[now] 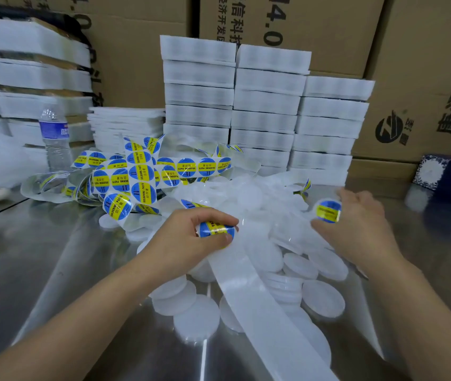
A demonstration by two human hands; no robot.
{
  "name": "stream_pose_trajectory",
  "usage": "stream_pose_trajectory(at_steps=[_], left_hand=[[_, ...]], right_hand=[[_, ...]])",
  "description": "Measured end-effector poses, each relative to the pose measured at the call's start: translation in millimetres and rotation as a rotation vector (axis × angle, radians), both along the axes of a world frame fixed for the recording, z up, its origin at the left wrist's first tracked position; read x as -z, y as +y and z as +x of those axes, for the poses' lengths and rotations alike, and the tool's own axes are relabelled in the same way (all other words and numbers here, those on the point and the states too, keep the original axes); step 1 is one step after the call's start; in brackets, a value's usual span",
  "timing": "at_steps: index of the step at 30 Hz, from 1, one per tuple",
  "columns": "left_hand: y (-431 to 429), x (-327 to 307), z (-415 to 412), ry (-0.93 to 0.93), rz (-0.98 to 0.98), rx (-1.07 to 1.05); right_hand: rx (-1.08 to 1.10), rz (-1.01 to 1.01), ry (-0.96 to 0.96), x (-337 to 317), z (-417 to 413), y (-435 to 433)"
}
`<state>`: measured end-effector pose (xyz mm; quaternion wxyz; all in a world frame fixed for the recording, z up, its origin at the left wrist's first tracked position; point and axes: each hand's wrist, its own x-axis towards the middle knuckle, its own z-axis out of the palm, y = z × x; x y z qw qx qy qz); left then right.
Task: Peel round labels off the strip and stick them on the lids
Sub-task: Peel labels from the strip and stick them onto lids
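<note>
I see the strip (147, 171) of round blue labels (185, 167), each crossed by a yellow band, lying in tangled loops toward the far left of the tabletop (54, 257). Its bare, translucent backing (260, 298) runs from the middle to the near edge, over the lids (323, 298), plain white discs heaped at the centre. My left hand (191, 237) pinches the strip at one label (216, 231). My right hand (361, 226) holds a loose label (328, 211) above the heap.
</note>
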<state>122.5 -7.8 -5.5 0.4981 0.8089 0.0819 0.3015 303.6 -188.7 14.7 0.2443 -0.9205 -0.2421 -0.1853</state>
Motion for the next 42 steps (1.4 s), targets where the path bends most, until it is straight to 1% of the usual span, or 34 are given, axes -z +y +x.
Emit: stream_pose_trajectory(at_steps=[3,6,9,13,18,20,21,23,25,27,29,31,33,42], left_hand=[[2,0,-1,-0.030,0.013,0.011],[4,0,-2,-0.034,0.019,0.017],[4,1,-1,0.013,0.047,-0.004],[4,1,-2,0.024,0.047,0.038],[1,-1,-3,0.063,0.024,0.047],[0,-1,-3,0.080,0.018,0.059],[1,-1,-3,0.081,0.027,0.053],[2,0,-2,0.067,0.073,0.024],[3,-2,-3,0.063,0.134,-0.018],[3,-2,-3,0.062,0.160,-0.037],[3,-3,-3,0.050,0.161,-0.037],[2,-4,-3,0.043,0.160,-0.020],[1,-4,-3,0.046,0.158,-0.015],[2,-1,-1,0.059,0.125,-0.019]], right_hand=[[0.201,-0.220,0.149,4,24,-17],[0.281,-0.299,0.288,7,40,-30],[0.330,-0.346,0.356,10,43,-35],[0.354,-0.383,0.372,11,39,-36],[0.403,-0.468,0.266,7,31,-32],[0.322,-0.429,0.164,2,23,-25],[0.242,-0.359,0.090,-1,18,-20],[0.012,-0.110,-0.059,-5,0,-4],[-0.297,0.150,-0.196,-5,-27,13],[-0.540,0.279,-0.313,-3,-56,25],[-0.677,0.329,-0.389,3,-74,31],[-0.728,0.333,-0.439,12,-81,36],[-0.716,0.319,-0.468,19,-83,40],[-0.673,0.336,-0.454,22,-85,43]])
